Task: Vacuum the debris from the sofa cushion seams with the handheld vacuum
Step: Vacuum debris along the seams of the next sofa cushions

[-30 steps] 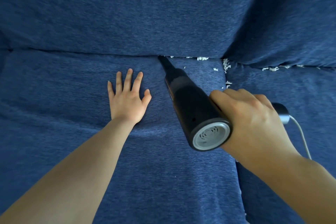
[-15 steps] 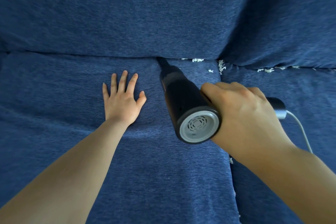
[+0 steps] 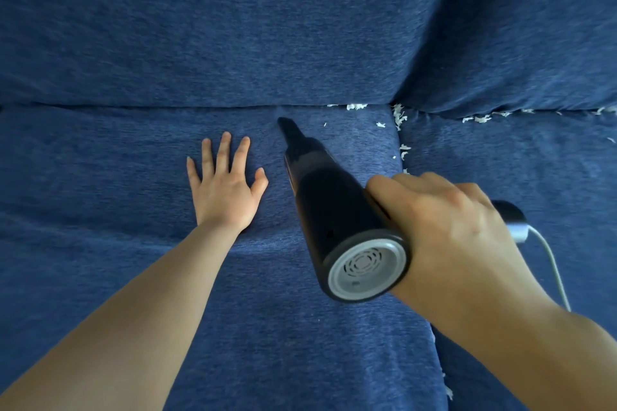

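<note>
Right hand [image 3: 444, 230] wraps its fingers round the handle of the black vacuum [image 3: 337, 220], nozzle aimed at the back seam, tip just short of it, perhaps touching the seat cushion [image 3: 100, 177]. Left hand [image 3: 225, 188] lies flat, fingers spread, holding nothing. White scraps [image 3: 399, 117] sit in the seams, right of the nozzle. A grey cord [image 3: 554, 272] trails off the handle.

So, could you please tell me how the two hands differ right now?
The left hand lies flat on the seat cushion with fingers spread and holds nothing; the right hand is curled round the vacuum. The left hand is well left of the white scraps; the right is nearer them. Both are bare.
</note>
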